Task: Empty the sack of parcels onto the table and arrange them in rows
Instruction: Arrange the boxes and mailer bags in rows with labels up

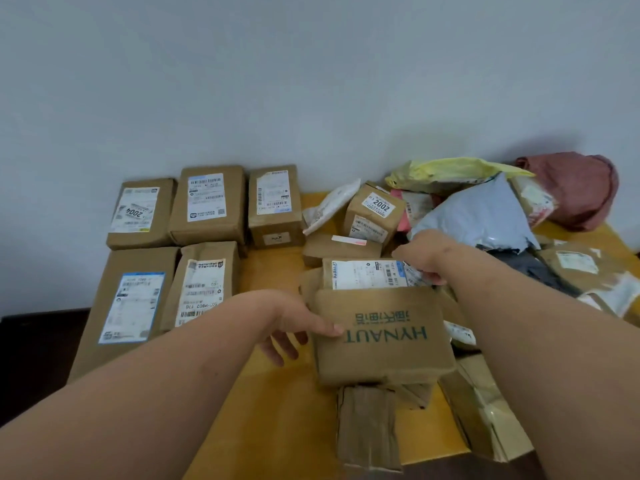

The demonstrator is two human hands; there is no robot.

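A flat brown kraft-paper parcel printed HYNAUT [384, 336] is held over the yellow table [273, 268]. Its near-left edge is pinched by the left hand [289, 318], thumb on top and fingers curled beneath; its far corner is gripped by the right hand [420, 252]. Beyond the left fingers, five labelled cardboard boxes [207, 206] are ranged in two rows. Past the right fingers, crumpled poly mailers [485, 213] are heaped, with a reddish sack [581, 188] behind.

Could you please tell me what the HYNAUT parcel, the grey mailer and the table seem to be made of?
HYNAUT parcel: matte brown kraft paper, probably; it creases and folds.
Grey mailer: likely thin plastic film, smooth and crumpled with a faint sheen.
Table: apparently wood or laminate, yellow and smooth.
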